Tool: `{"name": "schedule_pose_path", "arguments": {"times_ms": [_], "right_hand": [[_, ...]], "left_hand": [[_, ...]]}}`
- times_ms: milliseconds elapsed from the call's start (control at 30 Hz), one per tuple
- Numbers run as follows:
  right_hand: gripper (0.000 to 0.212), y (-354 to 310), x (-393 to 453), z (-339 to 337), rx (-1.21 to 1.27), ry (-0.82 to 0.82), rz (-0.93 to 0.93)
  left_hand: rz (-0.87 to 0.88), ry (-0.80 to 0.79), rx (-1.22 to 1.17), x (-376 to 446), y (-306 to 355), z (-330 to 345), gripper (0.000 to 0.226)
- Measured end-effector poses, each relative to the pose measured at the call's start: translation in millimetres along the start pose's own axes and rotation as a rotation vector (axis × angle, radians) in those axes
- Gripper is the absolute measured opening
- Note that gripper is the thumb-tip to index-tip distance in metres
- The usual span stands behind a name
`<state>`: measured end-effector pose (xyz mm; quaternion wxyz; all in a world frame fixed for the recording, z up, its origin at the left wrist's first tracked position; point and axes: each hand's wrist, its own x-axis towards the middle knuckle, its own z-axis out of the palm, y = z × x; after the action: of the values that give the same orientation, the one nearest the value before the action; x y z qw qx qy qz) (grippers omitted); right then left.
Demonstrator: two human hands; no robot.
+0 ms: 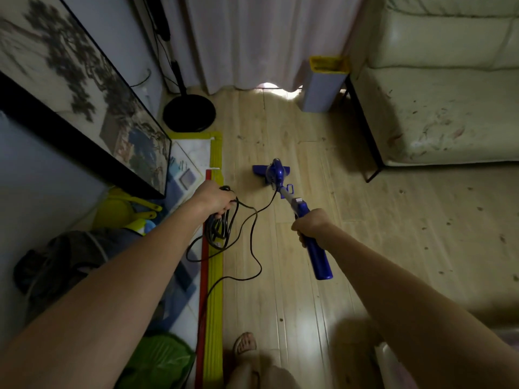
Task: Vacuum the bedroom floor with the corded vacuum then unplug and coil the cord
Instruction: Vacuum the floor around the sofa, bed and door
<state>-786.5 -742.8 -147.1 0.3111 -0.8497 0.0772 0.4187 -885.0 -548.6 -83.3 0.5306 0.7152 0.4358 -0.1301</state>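
Observation:
A blue corded stick vacuum stands on the wooden floor, its head pointing toward the curtain. My right hand grips the blue handle partway up the stick. My left hand holds several hanging loops of the black cord. From the loops a loose length of cord trails over the floor and runs up to the vacuum body. The plug is not in view.
A framed picture leans at the left above bags and a yellow-edged mat. A fan's round black base stands by the white curtain. A grey bin sits beside a pale sofa. My foot is below.

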Motion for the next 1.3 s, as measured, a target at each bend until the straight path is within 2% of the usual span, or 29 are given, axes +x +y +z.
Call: {"name": "schedule_pose_path", "arguments": {"times_ms": [200,400,567,667,833,967,1100,1300], "right_hand": [[0.030,13,-24,14,-0.010,-0.036,-0.020],[0.024,41,-71,4,-0.082,-0.101,-0.066],[0.018,83,-121,-13,-0.259,-0.138,-0.102],[0.006,91,-147,-32,-0.441,-0.139,-0.144],[0.008,117,-188,-61,-0.687,-0.212,-0.183],[0.019,133,-211,-87,-0.712,-0.274,-0.099],[0.014,144,-219,-112,-0.685,-0.208,-0.064],[0.022,143,-221,-93,-0.652,-0.186,-0.087]], "left_hand": [[0.009,0.041,0.001,-29,-12,0,0.022],[0.017,0.086,-0.015,-80,-29,14,0.015],[0.025,0.113,0.006,-137,-35,38,0.013],[0.054,0.123,0.005,-164,-33,51,0.013],[0.101,0.140,0.014,-208,-42,74,0.016],[0.146,0.136,0.012,-238,-41,89,0.017],[0.162,0.148,0.033,-250,-41,92,0.019],[0.151,0.146,0.045,-239,-38,98,0.018]]}}
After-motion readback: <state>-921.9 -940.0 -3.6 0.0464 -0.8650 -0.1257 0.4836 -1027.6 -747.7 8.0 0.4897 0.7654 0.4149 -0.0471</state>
